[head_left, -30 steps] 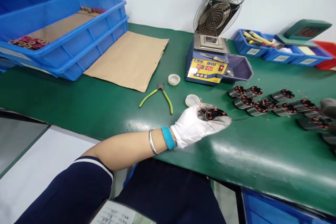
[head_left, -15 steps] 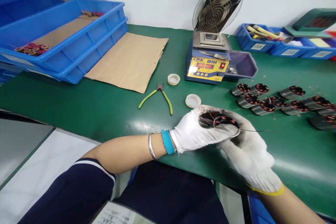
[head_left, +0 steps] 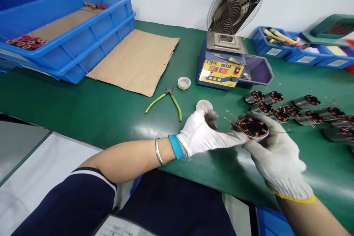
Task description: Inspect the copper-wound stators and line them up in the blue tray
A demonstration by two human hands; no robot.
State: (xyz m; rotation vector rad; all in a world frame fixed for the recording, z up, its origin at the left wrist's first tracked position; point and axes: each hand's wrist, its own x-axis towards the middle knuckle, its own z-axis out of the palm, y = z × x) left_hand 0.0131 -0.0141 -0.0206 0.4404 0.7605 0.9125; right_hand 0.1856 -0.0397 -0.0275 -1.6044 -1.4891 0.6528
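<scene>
A round motor stator (head_left: 253, 127) with copper windings and thin loose wire ends is in my right hand (head_left: 276, 158), which wears a white glove and grips it from below. My left hand (head_left: 206, 134), also gloved, reaches across with its fingertips touching the stator's left edge. Both hands hover just above the green table (head_left: 83, 110). Several more stators (head_left: 290, 108) lie in a group on the table to the right.
A blue solder pot (head_left: 221, 70) with a yellow panel and a wire fan guard stands at the back. Green-handled cutters (head_left: 166, 99), two white caps (head_left: 184, 82), a cardboard sheet (head_left: 135, 61), stacked blue crates (head_left: 63, 33) at left and small blue bins (head_left: 276, 42) at right.
My right hand came in from the right and took hold of the stator that lay in my left palm. The stator moved right, and my left hand now only touches its edge.
</scene>
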